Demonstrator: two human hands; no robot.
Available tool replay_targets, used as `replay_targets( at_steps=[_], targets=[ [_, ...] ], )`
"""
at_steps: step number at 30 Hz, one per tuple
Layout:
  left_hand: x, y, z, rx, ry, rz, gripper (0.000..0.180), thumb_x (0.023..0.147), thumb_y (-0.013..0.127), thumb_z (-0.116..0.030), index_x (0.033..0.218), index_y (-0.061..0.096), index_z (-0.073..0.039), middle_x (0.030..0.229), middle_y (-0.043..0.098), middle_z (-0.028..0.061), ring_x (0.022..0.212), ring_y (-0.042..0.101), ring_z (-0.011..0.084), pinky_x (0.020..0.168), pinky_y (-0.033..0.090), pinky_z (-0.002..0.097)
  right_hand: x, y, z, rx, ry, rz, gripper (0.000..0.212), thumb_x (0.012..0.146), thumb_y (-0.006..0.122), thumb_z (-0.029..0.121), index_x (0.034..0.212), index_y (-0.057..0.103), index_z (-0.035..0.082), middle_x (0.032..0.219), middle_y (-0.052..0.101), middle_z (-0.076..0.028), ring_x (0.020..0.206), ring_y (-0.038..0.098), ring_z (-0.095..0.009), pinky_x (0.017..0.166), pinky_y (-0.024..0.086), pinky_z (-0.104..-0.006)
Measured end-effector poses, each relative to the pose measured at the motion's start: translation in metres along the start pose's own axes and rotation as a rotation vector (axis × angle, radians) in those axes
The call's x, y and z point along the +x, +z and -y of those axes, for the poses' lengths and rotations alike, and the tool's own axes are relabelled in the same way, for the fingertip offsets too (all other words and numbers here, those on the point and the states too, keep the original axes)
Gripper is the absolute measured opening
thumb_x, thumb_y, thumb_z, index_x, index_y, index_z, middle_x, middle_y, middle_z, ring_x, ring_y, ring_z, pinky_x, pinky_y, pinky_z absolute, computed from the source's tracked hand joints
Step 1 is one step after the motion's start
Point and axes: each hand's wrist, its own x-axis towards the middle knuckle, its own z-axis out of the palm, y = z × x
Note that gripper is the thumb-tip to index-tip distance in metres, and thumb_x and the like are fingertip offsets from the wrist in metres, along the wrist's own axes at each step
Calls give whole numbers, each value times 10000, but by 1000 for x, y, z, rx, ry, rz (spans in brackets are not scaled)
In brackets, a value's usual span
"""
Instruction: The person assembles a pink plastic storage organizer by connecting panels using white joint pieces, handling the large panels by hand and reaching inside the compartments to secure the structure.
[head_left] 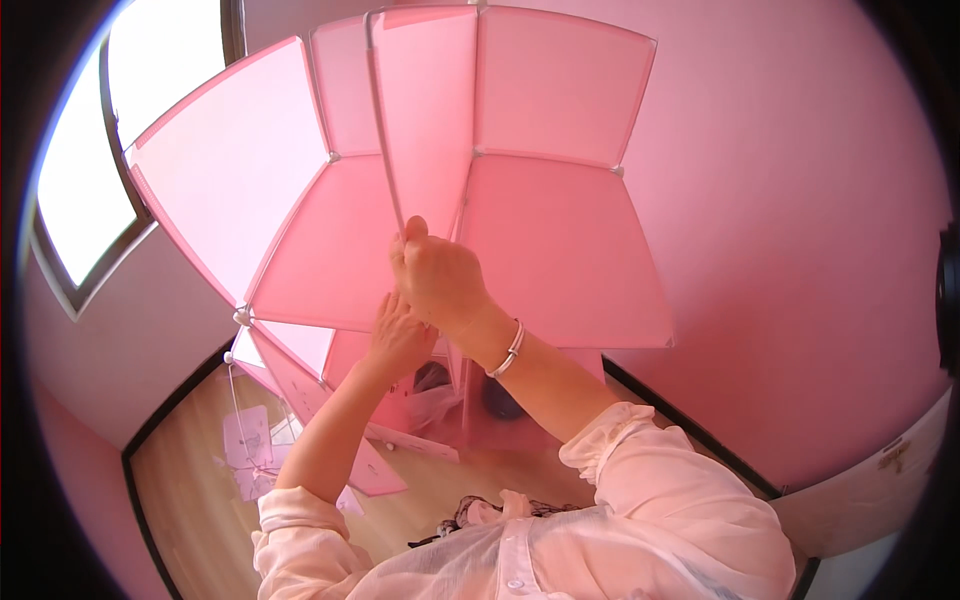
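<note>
A pink panel (428, 90) with a thin metal rim stands upright between the upper compartments of a pink cube shelf (560, 245). My right hand (437, 275) is closed in a fist round the lower part of its front edge. Just below, my left hand (402, 335) pinches at the panel's bottom front corner, its fingers pointing up and partly hidden behind the right hand. What lies right under its fingertips cannot be made out. White connectors (242, 316) join the shelf's rods and panels at the corners.
A bright window (85, 180) is on the left. Loose pink panels and wire frames (250, 445) lie on the wooden floor (190, 500) at lower left. Dark items (500, 397) sit in a lower compartment. A pink wall (790, 200) stands close on the right.
</note>
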Motion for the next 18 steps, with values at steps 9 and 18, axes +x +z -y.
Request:
replay_targets(
  at_steps=[9, 18],
  targets=[
    [11, 45, -12, 90, -60, 39, 428, 855, 324, -288, 1240, 337, -100, 1323, 272, 114, 1236, 215, 301, 977, 152, 508, 27, -58, -48, -28, 175, -280, 339, 855, 434, 271, 684, 503, -14, 430, 463, -149, 418, 505, -327, 391, 385, -389],
    [15, 43, -14, 49, -69, -11, 428, 865, 298, -317, 1255, 326, -144, 1321, 284, 105, 1230, 239, 294, 981, 123, 513, 90, -94, -59, -61, 157, -329, 379, 830, 466, 267, 613, 497, -42, 547, 518, -229, 529, 537, -372, 489, 426, -414]
  ],
)
